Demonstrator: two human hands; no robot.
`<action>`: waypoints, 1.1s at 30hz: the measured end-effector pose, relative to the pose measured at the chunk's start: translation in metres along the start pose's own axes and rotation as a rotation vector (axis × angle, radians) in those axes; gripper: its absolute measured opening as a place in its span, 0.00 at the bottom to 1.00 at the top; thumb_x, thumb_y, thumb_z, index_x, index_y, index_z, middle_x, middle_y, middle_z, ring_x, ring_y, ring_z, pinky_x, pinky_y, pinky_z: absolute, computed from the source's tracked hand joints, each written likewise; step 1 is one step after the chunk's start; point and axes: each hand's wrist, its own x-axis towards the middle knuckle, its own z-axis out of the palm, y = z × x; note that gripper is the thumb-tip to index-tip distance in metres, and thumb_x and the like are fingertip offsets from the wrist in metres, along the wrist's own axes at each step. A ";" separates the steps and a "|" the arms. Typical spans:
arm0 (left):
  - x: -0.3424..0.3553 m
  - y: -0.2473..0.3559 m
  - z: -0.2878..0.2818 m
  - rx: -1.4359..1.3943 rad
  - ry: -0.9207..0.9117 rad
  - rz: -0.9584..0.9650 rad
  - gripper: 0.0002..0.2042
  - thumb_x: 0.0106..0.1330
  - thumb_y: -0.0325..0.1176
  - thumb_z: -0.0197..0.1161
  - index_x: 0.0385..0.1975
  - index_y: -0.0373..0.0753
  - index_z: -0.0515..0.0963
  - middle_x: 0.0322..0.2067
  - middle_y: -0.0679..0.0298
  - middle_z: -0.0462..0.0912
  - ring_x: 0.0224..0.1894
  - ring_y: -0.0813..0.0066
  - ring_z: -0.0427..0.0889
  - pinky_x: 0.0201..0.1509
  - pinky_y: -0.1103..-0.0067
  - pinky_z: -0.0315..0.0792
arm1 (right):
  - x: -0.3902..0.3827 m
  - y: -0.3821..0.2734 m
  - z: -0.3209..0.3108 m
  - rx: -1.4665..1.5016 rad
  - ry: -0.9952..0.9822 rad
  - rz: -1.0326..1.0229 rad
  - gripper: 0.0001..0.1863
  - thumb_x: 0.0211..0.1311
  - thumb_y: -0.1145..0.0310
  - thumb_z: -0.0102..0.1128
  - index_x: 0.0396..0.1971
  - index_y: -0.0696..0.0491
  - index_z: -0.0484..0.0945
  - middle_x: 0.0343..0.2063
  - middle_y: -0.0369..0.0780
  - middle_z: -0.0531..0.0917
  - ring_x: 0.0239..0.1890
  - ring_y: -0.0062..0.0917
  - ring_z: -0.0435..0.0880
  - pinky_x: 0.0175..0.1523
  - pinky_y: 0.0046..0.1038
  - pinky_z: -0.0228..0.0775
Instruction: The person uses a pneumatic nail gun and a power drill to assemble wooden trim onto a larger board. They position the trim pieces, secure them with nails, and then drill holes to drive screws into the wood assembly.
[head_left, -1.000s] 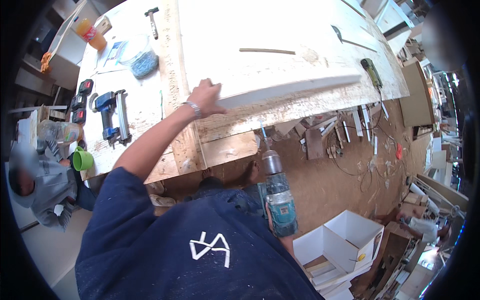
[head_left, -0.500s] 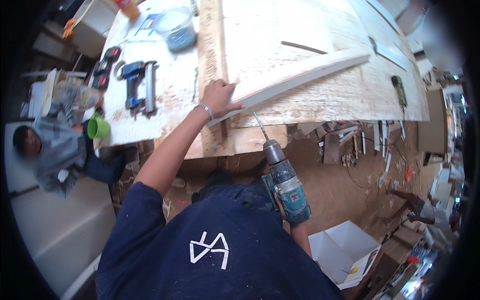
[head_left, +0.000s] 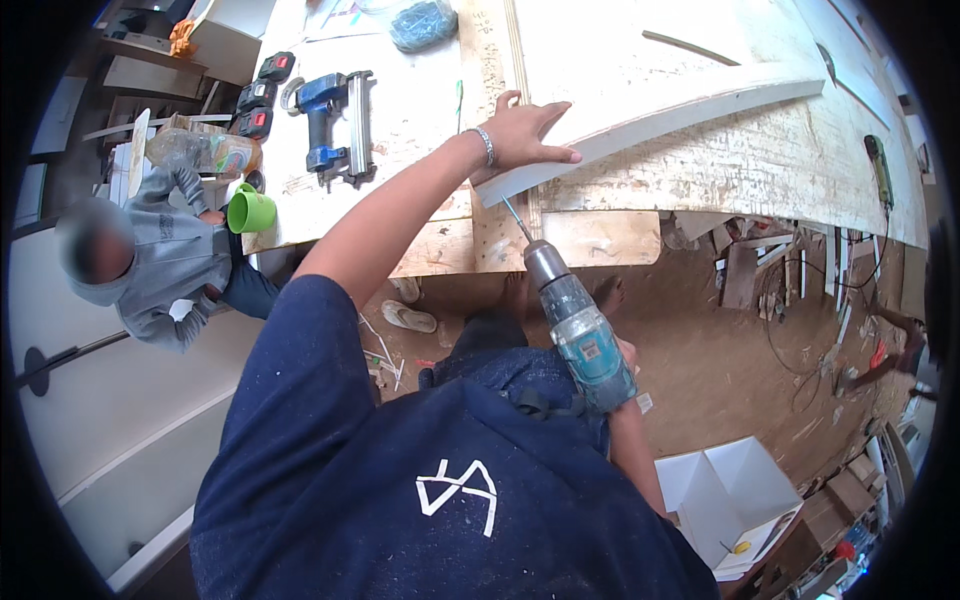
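My left hand (head_left: 524,135) grips the long white board (head_left: 690,112) near its left end, thumb on the front face, fingers spread over the far side. The board lies slanted on the worn white worktable (head_left: 610,208). My right hand (head_left: 624,356) holds a teal cordless drill (head_left: 585,350) pointing up and away from me; most of that hand is hidden behind the drill body. The drill's thin bit reaches the board's front face near the left end, apparently touching it. A plank (head_left: 490,50) lies beneath the board across the table.
A blue nailer (head_left: 322,125), batteries (head_left: 256,95), a green cup (head_left: 250,210) and a container (head_left: 410,25) sit left. Another tool (head_left: 878,170) lies right. A seated person (head_left: 170,260) is at left, another (head_left: 900,350) at right. White boxes (head_left: 725,500), offcuts and cables lie below.
The drill bit has come up from below the table edge to the board's front face, near its left end. My left hand stays on the board, whose angle has steepened. The view has shifted.
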 end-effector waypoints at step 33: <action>0.012 -0.006 0.009 -0.047 0.006 0.000 0.54 0.58 0.76 0.54 0.71 0.31 0.67 0.58 0.41 0.78 0.72 0.54 0.67 0.83 0.56 0.30 | 0.020 -0.028 0.030 0.079 0.035 0.064 0.18 0.57 0.75 0.69 0.49 0.59 0.82 0.34 0.44 0.88 0.36 0.30 0.89 0.42 0.30 0.78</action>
